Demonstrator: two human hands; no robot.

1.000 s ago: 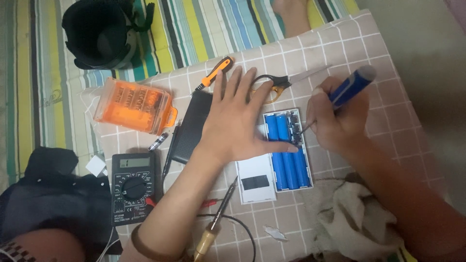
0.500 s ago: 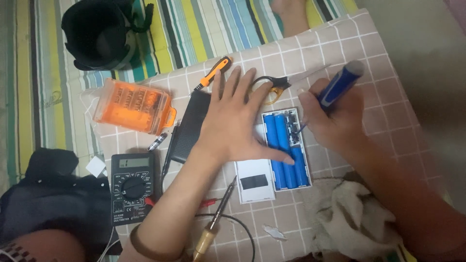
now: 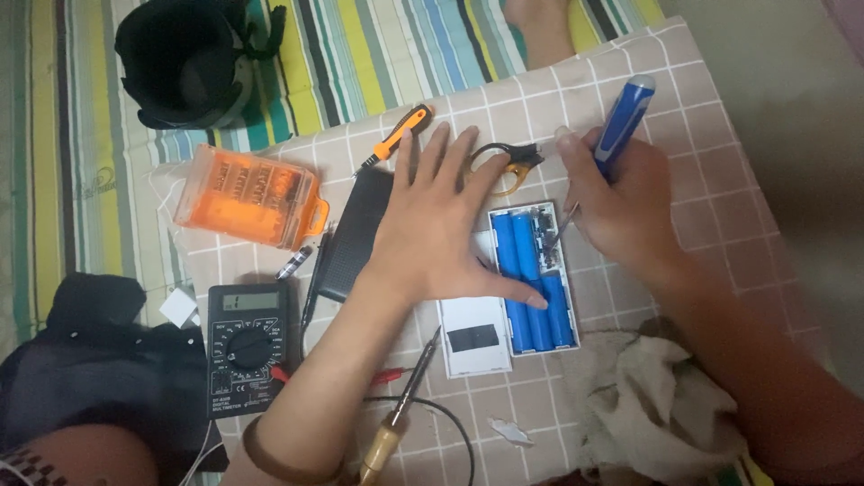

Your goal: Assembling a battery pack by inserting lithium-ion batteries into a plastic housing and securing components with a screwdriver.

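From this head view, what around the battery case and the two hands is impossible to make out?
- Tool tip: the blue-handled tool in the right hand ends at the small circuit board, too small to tell what it touches.
- White battery case: the left hand covers its upper left part.
- Black flat device: its right edge is under the left hand.
- Scissors: partly behind the left fingers.
- Multimeter screen: too small to read.

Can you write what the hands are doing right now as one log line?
left hand: flat, thumb on blue batteries | right hand: holds blue screwdriver, tip in white case
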